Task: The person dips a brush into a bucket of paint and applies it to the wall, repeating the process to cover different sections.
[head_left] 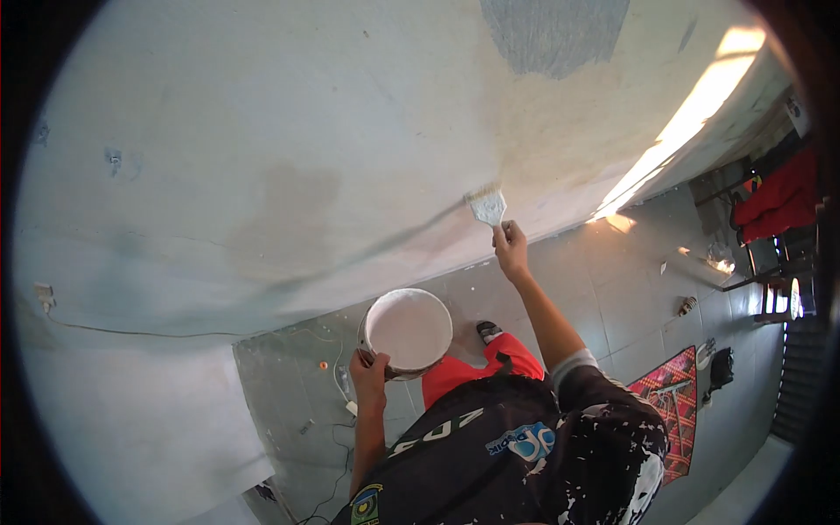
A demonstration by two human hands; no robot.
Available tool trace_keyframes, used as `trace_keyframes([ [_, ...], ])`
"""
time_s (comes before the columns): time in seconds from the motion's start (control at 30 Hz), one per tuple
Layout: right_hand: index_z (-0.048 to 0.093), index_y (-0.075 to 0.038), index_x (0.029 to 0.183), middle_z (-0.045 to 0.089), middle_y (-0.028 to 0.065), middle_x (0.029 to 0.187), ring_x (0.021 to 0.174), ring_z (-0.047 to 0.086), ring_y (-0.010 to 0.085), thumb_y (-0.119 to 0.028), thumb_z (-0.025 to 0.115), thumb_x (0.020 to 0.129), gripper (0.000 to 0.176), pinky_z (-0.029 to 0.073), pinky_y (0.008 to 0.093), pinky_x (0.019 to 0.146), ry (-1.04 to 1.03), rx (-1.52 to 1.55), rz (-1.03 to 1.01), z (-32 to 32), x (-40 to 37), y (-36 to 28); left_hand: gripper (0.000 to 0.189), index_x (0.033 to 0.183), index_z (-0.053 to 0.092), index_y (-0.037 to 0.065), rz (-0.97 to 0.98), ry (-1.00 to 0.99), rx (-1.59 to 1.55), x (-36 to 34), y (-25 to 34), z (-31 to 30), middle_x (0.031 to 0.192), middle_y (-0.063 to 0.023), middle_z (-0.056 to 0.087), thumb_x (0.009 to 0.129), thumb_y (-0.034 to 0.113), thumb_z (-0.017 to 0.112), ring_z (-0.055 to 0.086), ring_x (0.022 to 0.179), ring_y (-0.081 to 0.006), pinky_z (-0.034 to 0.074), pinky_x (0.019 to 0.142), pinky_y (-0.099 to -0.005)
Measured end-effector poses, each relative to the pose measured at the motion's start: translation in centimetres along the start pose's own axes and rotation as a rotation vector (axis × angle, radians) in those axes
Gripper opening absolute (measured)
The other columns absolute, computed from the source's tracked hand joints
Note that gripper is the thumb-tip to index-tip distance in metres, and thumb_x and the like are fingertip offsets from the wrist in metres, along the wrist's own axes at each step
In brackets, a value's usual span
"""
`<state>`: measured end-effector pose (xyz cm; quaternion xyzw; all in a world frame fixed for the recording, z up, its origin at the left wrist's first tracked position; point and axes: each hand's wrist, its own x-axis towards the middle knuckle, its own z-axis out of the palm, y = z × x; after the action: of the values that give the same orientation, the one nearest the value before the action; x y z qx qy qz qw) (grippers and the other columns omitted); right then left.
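The wide paintbrush [486, 206], its broad end coated in white, is up at the wall [394, 114], with its bristles appearing to rest against the surface and a long shadow running from it toward the lower left. The right hand [509, 247] has its fingers clamped together on the brush handle, the forearm reaching up from a short sleeve. Lower and to the left, in front of the body, is a round bucket [363, 331] with pale, whitish contents [409, 332]. The left hand [371, 371] grips its near left side, thumb against the outside below the rim; the other fingers are partly hidden, so how they sit I cannot tell. The wall is pale and blotchy, with a rough grey patch [556, 33] above the brush and a bright strip of light [691, 114] to the right. The person wears a dark shirt [472, 464] with white spots on the right shoulder and red legwear [523, 357]. Around them lies a grey tiled floor [595, 289], with a red patterned mat [681, 429] to the right and red cloth [777, 201] farther off near the right edge
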<state>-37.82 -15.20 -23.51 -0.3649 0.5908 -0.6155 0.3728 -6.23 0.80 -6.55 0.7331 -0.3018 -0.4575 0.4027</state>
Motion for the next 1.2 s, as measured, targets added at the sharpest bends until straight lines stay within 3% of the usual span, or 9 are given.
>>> trace_keyframes([
  [0.17, 0.057, -0.003, 0.089, 0.058, 0.0038, 0.065, 0.048, 0.048, 0.0091, -0.025, 0.059, 0.094, 0.023, 0.036, 0.0266, 0.039, -0.023, -0.137, 0.374, 0.4, -1.4, 9.4, 0.024, 0.077, 0.043, 0.007, 0.024, 0.007, 0.034, -0.5, 0.2, -0.9, 0.072, -0.0006, 0.044, 0.072, 0.006, 0.067, 0.045, 0.059, -0.0095, 0.041, 0.049, -0.0249],
  [0.4, 0.061, 0.000, 0.087, 0.061, 0.0078, 0.067, 0.048, 0.053, 0.0136, -0.025, 0.061, 0.090, 0.026, 0.039, 0.0291, 0.039, -0.055, -0.289, 0.675, -0.2, 0.0, 8.1, 0.025, 0.078, 0.044, 0.007, -0.024, -0.016, 0.031, -1.2, 0.3, -1.1, 0.073, -0.0004, 0.043, 0.072, 0.007, 0.068, 0.045, 0.058, -0.0096, 0.041, 0.049, -0.0257],
  [0.63, 0.059, 0.001, 0.086, 0.058, 0.0043, 0.066, 0.054, 0.051, 0.0088, -0.023, 0.060, 0.092, 0.024, 0.039, 0.0254, 0.046, 0.081, -0.302, 0.256, 1.0, -0.3, 3.4, 0.024, 0.079, 0.045, 0.007, -0.031, -0.009, 0.056, -0.5, -2.0, -1.9, 0.076, 0.0000, 0.044, 0.072, 0.009, 0.068, 0.044, 0.064, -0.0091, 0.040, 0.054, -0.0255],
  [0.7, 0.059, 0.004, 0.083, 0.055, 0.0034, 0.064, 0.062, 0.050, 0.0094, -0.020, 0.060, 0.093, 0.026, 0.042, 0.0270, 0.057, 0.089, -0.041, 0.203, 0.4, -1.7, -2.7, 0.023, 0.079, 0.045, 0.007, -0.023, -0.013, 0.070, -0.5, -2.6, -2.2, 0.077, 0.0003, 0.043, 0.072, 0.008, 0.067, 0.043, 0.065, -0.0091, 0.039, 0.056, -0.0251],
  [0.8, 0.057, 0.003, 0.086, 0.048, -0.0013, 0.063, 0.061, 0.041, 0.0067, -0.016, 0.059, 0.094, 0.021, 0.038, 0.0262, 0.055, 0.081, 0.116, 0.102, 0.2, -2.0, -5.5, 0.023, 0.079, 0.045, 0.006, -0.046, -0.024, 0.042, -1.0, -2.3, -2.2, 0.077, 0.0005, 0.043, 0.072, 0.007, 0.067, 0.043, 0.065, -0.0091, 0.040, 0.058, -0.0249],
  [1.0, 0.055, -0.001, 0.083, 0.052, 0.0021, 0.062, 0.054, 0.041, 0.0105, -0.024, 0.054, 0.096, 0.026, 0.036, 0.0280, 0.049, 0.084, -0.265, 0.019, 1.3, -0.8, 6.9, 0.024, 0.081, 0.045, 0.006, -0.079, -0.024, 0.073, -2.0, -1.3, -2.0, 0.076, 0.0000, 0.044, 0.072, 0.006, 0.066, 0.043, 0.062, -0.0087, 0.040, 0.053, -0.0245],
  [1.07, 0.058, 0.001, 0.084, 0.056, 0.0070, 0.063, 0.054, 0.049, 0.0159, -0.027, 0.055, 0.093, 0.030, 0.041, 0.0329, 0.050, 0.095, -0.294, 0.125, 1.7, -1.9, 11.6, 0.024, 0.082, 0.044, 0.006, -0.073, -0.027, 0.032, -2.3, -1.2, -2.2, 0.076, -0.0002, 0.044, 0.072, 0.006, 0.067, 0.043, 0.061, -0.0087, 0.041, 0.053, -0.0243],
  [1.13, 0.062, 0.003, 0.085, 0.060, 0.0116, 0.065, 0.056, 0.058, 0.0220, -0.028, 0.056, 0.091, 0.032, 0.046, 0.0377, 0.052, 0.068, -0.373, 0.479, 1.9, -2.0, 17.5, 0.025, 0.083, 0.044, 0.006, -0.073, -0.029, -0.010, -2.5, -1.3, -2.4, 0.076, -0.0004, 0.044, 0.073, 0.007, 0.067, 0.043, 0.060, -0.0087, 0.042, 0.053, -0.0240],
  [1.2, 0.063, 0.004, 0.085, 0.060, 0.0126, 0.065, 0.057, 0.060, 0.0229, -0.029, 0.056, 0.091, 0.034, 0.047, 0.0385, 0.053, 0.033, -0.393, 0.528, 2.3, -1.7, 17.4, 0.026, 0.083, 0.044, 0.006, -0.078, -0.036, 0.019, -2.7, -1.4, -2.8, 0.078, -0.0007, 0.044, 0.073, 0.007, 0.067, 0.045, 0.063, -0.0090, 0.044, 0.056, -0.0244],
])
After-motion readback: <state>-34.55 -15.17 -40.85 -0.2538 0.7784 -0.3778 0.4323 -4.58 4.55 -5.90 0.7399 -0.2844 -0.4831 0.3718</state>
